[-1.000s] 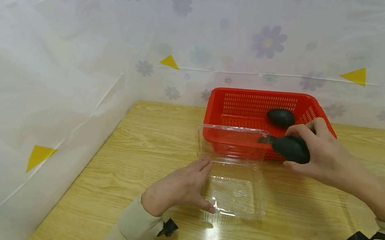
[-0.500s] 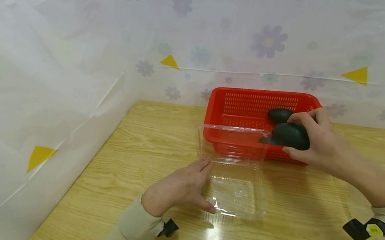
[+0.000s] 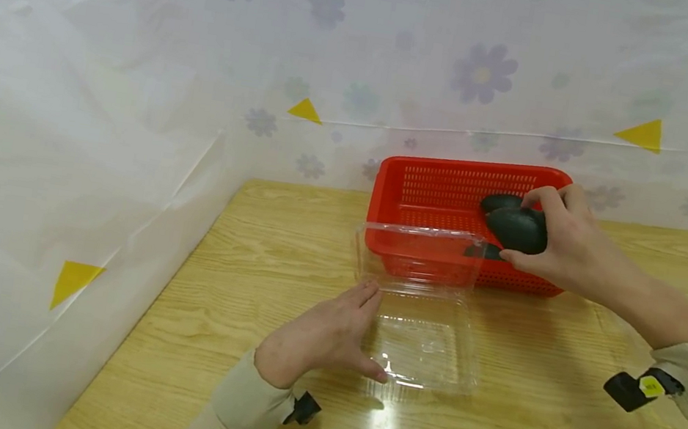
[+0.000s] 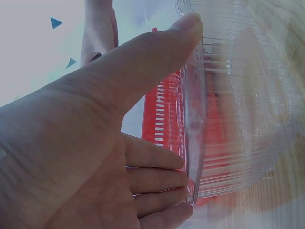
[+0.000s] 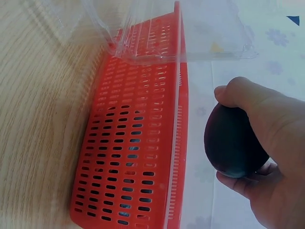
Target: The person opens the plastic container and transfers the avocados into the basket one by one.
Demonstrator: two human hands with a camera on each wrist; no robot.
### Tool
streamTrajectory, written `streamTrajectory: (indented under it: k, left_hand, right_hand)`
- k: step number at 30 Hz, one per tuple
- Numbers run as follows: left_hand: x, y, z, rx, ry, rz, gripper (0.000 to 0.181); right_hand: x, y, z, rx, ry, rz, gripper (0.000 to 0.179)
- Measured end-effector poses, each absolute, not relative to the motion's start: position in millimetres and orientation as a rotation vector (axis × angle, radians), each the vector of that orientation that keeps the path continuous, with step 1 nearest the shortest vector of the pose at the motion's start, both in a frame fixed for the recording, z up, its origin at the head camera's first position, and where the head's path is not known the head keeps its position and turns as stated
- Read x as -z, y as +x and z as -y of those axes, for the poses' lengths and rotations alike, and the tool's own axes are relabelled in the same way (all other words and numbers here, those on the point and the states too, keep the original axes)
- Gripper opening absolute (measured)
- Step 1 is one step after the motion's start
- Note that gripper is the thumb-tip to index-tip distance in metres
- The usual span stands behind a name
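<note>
My right hand (image 3: 570, 241) grips a dark green avocado (image 3: 517, 230) between thumb and fingers, over the right part of the red basket (image 3: 386, 199). In the right wrist view that avocado (image 5: 233, 143) hangs above the basket's rim. Two more dark avocados lie in the basket: one (image 3: 496, 202) behind the held one, another (image 3: 482, 251) at the front, seen through clear plastic. My left hand (image 3: 322, 334) rests against the left side of an open clear plastic clamshell box (image 3: 421, 345). Its fingers (image 4: 159, 179) lie straight along the rim, with the thumb at the front corner.
The clamshell's raised lid (image 3: 418, 255) stands against the basket's front wall. Another clear plastic piece (image 3: 663, 403) lies on the wooden table (image 3: 226, 286) at the right, partly behind the right forearm. A flowered white sheet (image 3: 370, 40) hangs close behind the basket.
My right hand has carried the avocado away from me and slightly left, from the basket's front edge to over its inside. The left hand and clamshell have stayed still.
</note>
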State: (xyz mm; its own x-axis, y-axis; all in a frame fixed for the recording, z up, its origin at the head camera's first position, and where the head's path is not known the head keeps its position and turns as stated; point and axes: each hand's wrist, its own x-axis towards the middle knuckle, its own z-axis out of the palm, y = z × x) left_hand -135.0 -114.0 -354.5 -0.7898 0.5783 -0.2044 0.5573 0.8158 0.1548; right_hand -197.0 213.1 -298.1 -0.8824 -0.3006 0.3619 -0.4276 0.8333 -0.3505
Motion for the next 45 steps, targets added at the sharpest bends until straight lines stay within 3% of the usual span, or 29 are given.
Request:
streamTrajectory:
  k: [45]
  left_hand:
    - [353.6,-130.4,111.0,-0.133,0.887,-2.765,0.120]
  right_hand:
    - [316.2,-245.9,-210.5,-0.490,0.568,2.919,0.069]
